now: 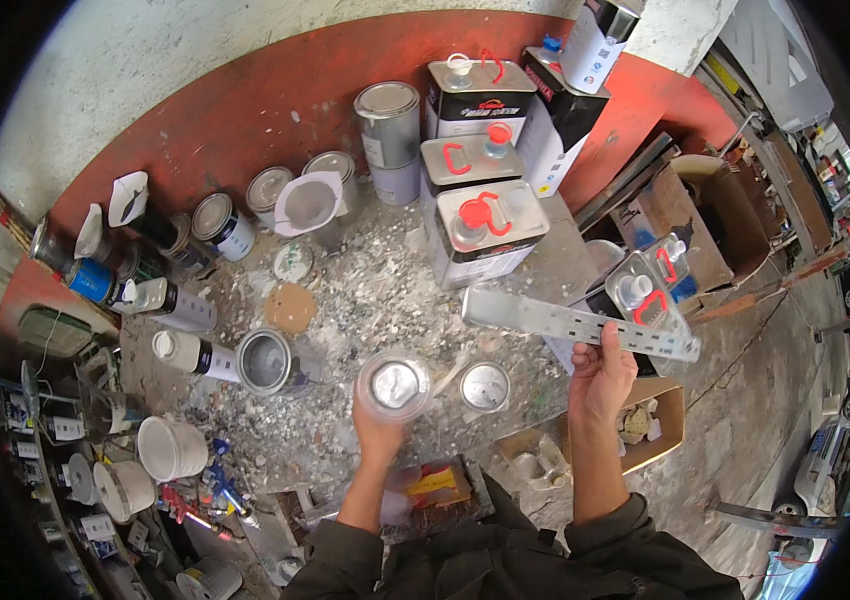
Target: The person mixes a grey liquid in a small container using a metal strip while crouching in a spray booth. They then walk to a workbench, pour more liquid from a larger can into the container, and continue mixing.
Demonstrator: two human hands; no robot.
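From afar I have left hand [379,435] curled round clear plastic cup [426,382]; right hand [601,385] pinched closed on silvery marked ruler [545,317]. Small round tin [485,387] near cup.

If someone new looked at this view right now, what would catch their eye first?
Probably the long, pale strip with dark marks, held out in the right hand toward the right of the bench. Next might be the clear cup with silvery contents in the left hand, near the bench's front. Behind them, red handles stand out on the boxy metal cans by the red wall band.
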